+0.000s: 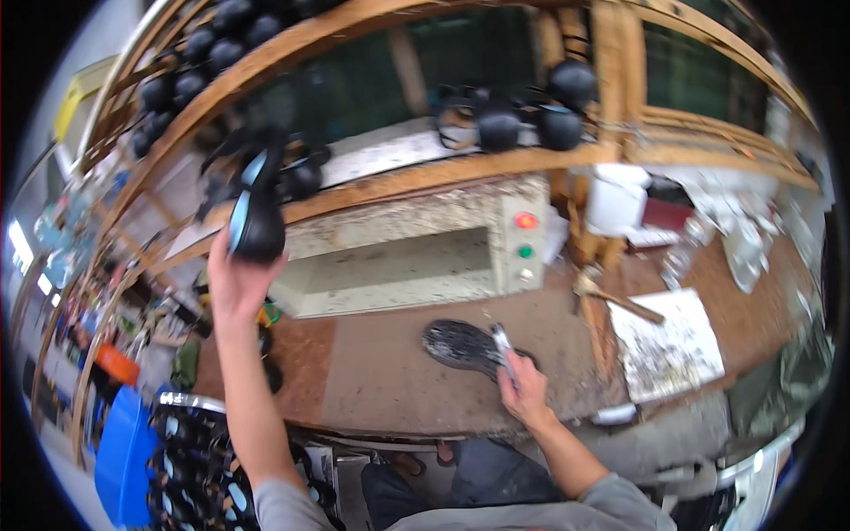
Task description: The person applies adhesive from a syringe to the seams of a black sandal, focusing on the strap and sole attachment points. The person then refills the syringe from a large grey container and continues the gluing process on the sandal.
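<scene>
My left hand (237, 283) is raised at the front of the wooden shelf, its fingers closed around a black shoe upper (261, 232) with a light blue lining. Over the bench, my right hand (525, 388) is closed on a short pale stick-like tool (500, 338); motion blur hides its exact kind. That tool reaches over a black shoe sole (456, 343) lying flat on the brown workbench (372, 372). The heel end of the sole is partly hidden by my right hand.
A pale metal box (390, 265) with a front opening and buttons stands behind the sole. More black uppers (496, 126) sit on the wooden shelf (425, 170). A hammer (624, 301) and stained white sheet (668, 345) lie right. Racked shoes (190, 465) and a blue bin (126, 456) stand lower left.
</scene>
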